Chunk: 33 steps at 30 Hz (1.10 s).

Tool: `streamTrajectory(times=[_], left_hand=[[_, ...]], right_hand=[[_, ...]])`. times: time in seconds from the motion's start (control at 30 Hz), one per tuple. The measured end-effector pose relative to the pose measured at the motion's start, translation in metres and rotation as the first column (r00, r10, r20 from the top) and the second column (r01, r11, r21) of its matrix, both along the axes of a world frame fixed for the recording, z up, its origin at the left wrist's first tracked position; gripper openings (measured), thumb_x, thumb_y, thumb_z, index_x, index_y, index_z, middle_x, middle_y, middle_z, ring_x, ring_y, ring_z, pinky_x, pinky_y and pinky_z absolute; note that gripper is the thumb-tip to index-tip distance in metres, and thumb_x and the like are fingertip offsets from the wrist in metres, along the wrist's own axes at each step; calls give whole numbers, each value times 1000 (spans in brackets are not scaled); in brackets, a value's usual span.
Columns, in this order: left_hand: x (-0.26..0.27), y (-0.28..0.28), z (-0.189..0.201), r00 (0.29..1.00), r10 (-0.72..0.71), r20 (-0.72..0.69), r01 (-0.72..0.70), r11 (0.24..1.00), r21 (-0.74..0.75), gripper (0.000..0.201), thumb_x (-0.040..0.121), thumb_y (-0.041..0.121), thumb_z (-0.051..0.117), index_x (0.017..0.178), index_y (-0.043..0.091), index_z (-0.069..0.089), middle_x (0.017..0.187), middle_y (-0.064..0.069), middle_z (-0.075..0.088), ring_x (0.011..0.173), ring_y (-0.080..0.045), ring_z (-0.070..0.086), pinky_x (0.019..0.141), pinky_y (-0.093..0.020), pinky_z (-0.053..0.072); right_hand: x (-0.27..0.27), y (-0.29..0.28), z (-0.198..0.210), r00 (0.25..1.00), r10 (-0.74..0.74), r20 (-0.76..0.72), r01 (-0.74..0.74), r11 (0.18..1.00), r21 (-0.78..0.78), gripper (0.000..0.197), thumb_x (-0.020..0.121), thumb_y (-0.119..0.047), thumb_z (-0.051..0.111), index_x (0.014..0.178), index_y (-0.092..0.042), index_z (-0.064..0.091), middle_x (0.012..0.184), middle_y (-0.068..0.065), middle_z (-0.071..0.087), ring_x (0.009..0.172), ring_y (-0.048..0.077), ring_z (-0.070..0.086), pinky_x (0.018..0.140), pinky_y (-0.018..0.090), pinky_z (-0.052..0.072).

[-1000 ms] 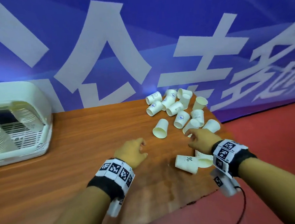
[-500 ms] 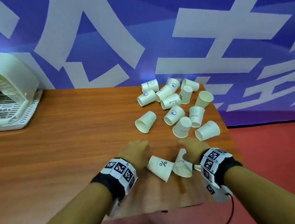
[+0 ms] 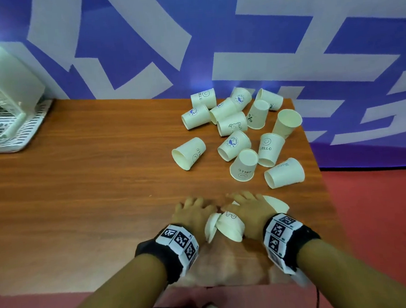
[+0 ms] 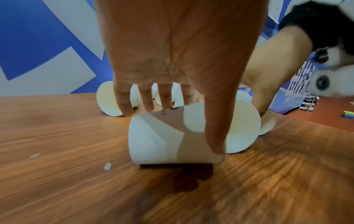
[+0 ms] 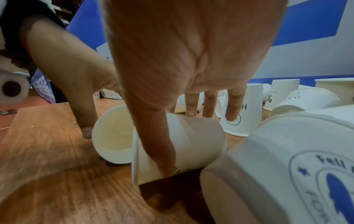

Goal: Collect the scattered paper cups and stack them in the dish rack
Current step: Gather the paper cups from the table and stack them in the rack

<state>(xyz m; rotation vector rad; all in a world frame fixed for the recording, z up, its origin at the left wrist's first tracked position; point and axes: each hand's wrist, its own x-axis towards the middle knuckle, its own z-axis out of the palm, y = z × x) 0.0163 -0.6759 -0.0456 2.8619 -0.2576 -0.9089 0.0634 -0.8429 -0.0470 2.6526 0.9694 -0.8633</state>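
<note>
Lying on their sides near the front edge of the counter [image 3: 78, 188] are two paper cups, and my hands are on them: my left hand [image 3: 193, 213] rests over the left cup [image 4: 162, 136], thumb down its near side and fingers [image 4: 122, 103] reaching over the top to the wood beyond, a loose curl round the cup. My right hand [image 3: 249, 212] does the same with the right cup [image 5: 191, 139], thumb pressed down its wall, fingers [image 5: 232, 106] draped over the far side. The two cups meet mouth to mouth between my wrists, rims touching. A third cup [image 3: 277, 204] lies just beside my right hand, toward the counter's right edge; in the right wrist view its base looms close, printed with a blue emblem. Beyond my hands, the scattered cups [image 3: 241, 129] sit in a cluster at the far right corner, most tipped over, one [image 3: 244, 165] standing upside down, some marked HELLO. Well apart, at the far left, the white dish rack [image 3: 7, 115] stands against the blue and white banner [image 3: 187, 33]. I can't make out what it holds. Red floor [image 3: 384, 212] shows past the counter's edge.
</note>
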Motion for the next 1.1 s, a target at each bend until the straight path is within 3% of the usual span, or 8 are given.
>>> streamTrajectory(times=[0.23,0.33,0.47,0.6,0.7,0.83,0.97,1.1], left_hand=[[0,6,16,996,88,33,-87,996,-19,66,80,39,63,139,28,34,142,3,39,134,-24,30,111,-45,28],[1,25,33,982,189,25,-187,980,-75,63,78,43,65,130,25,36,133,3,46,123,-23,42,98,-38,39],[2,63,54,948,312,59,-299,940,-163,62,75,45,68,123,24,35,126,1,49,115,-24,50,85,-36,41],[3,115,84,919,372,132,-331,909,-255,79,78,45,67,141,26,23,133,-4,44,119,-27,51,91,-40,43],[5,162,107,890,417,185,-342,878,-335,82,75,48,69,140,25,26,133,-3,43,117,-27,51,94,-40,46],[-1,232,137,822,508,256,-347,805,-481,80,75,44,73,138,18,33,133,-4,41,116,-25,51,96,-41,46],[-10,296,162,773,549,318,-318,768,-555,84,73,36,75,142,17,31,136,-5,38,119,-25,48,97,-38,45],[-22,348,179,762,537,363,-309,793,-525,81,75,34,74,142,17,31,135,-6,35,122,-26,46,99,-34,39]], right_hand=[[4,2,10,998,-63,0,63,995,73,74,79,-43,65,143,-34,30,156,-8,17,141,19,17,111,42,20],[6,12,28,992,-125,16,121,982,148,74,75,-45,67,140,-33,34,149,-9,29,136,19,26,108,39,24],[10,35,58,962,-273,-20,266,912,313,79,71,-45,74,139,-30,36,136,-8,45,127,17,41,104,32,35],[9,77,90,936,-349,-32,327,836,441,80,71,-47,74,138,-30,33,137,-5,45,124,17,46,99,35,42],[6,113,109,915,-402,-40,369,790,489,88,71,-49,70,141,-39,20,142,-6,41,128,20,44,102,44,43],[-4,179,135,896,-444,0,367,743,560,93,70,-49,70,143,-44,12,145,-11,40,127,17,47,102,42,44],[-11,247,161,880,-468,82,324,718,617,82,71,-46,70,138,-43,21,125,-10,53,112,18,55,90,34,46],[-16,305,175,871,-482,93,301,674,675,73,67,-44,73,130,-36,38,124,-10,53,112,16,54,94,39,48]])
